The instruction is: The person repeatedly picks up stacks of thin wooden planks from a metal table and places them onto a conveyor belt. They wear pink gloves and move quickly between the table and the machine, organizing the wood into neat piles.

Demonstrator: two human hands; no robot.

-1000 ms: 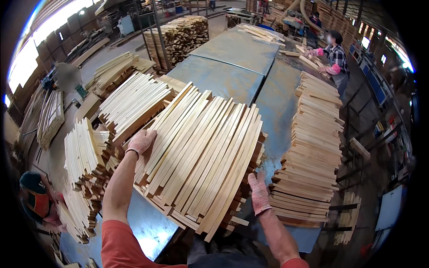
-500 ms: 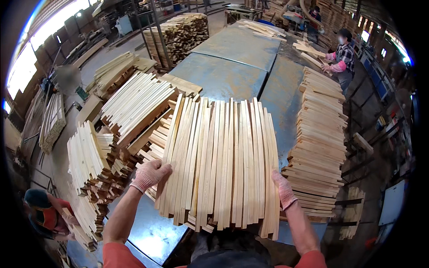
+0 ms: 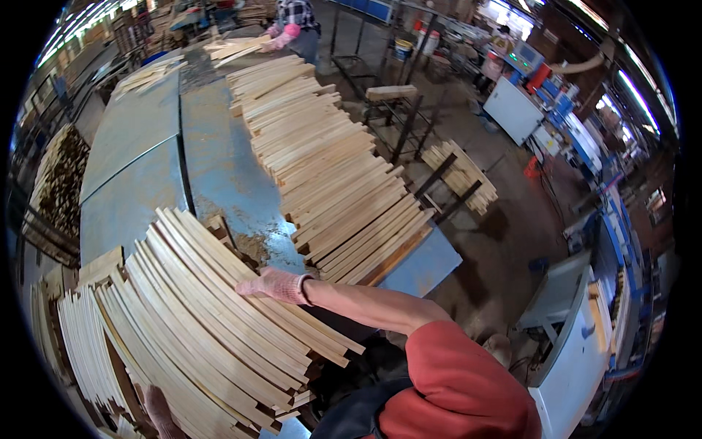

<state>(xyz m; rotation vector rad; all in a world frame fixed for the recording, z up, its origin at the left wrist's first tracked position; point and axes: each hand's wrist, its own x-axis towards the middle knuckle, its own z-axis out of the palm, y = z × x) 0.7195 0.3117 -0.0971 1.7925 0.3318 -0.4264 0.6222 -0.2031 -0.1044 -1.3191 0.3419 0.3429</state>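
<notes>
slat bundle [image 3: 219, 322] (fanned), long axis upper-left to lower-right

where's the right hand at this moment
In the head view the right hand lies flat on top of the bundle of wooden slats, lower left of centre, near the blue table.

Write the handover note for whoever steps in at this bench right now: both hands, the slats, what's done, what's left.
Right hand: gloved, resting flat on top of the fanned bundle of wooden slats, not gripping.
Left hand: gloved, at the bundle's lower edge, mostly hidden; grip cannot be told.
Bundle: lies at the near end of the blue table, over stacks of slats at the left.
Done: a long row of stacked slats runs along the table's right side.
Left: the bundle is not yet part of that row. Another person works at the far end.
</notes>
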